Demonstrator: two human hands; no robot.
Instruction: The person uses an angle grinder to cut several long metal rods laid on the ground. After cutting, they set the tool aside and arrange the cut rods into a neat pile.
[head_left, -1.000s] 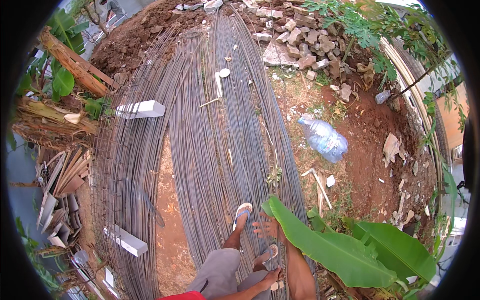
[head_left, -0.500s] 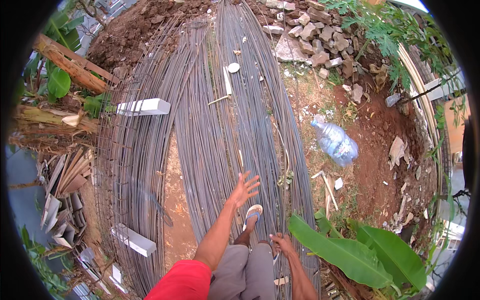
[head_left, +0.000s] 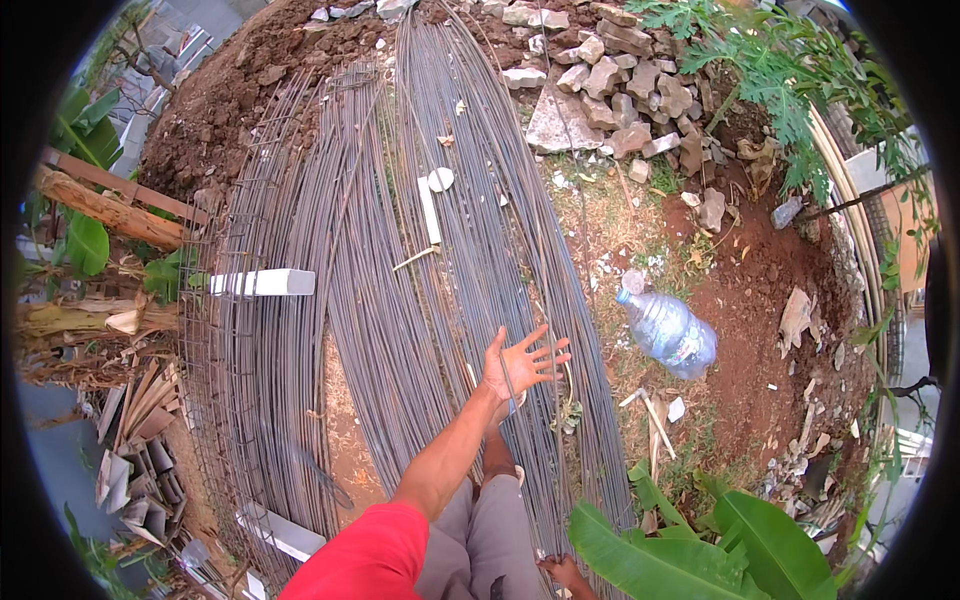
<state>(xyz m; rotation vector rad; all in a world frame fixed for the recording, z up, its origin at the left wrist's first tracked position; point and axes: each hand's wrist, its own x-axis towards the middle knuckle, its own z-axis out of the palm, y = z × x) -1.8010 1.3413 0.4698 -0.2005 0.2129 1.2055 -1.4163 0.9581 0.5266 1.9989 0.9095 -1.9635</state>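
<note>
Long steel reinforcing bars (head_left: 470, 150) lie side by side in bundles, running away from me. My left hand (head_left: 522, 368) is over the middle bundle, palm up with the fingers spread, and holds nothing. A thin dark bar crosses in front of its palm. Low in the picture, my right hand (head_left: 565, 572) is closed beside the bars near my leg; what its fingers hold is hidden. A sandalled foot is largely covered by my left hand and arm. On the bars rest a white strip (head_left: 429, 210) and a round white disc (head_left: 440, 179).
A tied steel cage (head_left: 215, 370) stands at left, with a white block (head_left: 262, 282) across the bars. To the right lie a large plastic bottle (head_left: 670, 332) and broad green leaves (head_left: 650, 560). Paving blocks (head_left: 630, 95) are heaped behind, beside mounded soil (head_left: 210, 130).
My left hand has moved right and turned its palm upward, fingers spread. My right hand has dropped toward the lower edge. The view has shifted, so the bars and bottle sit lower in it.
</note>
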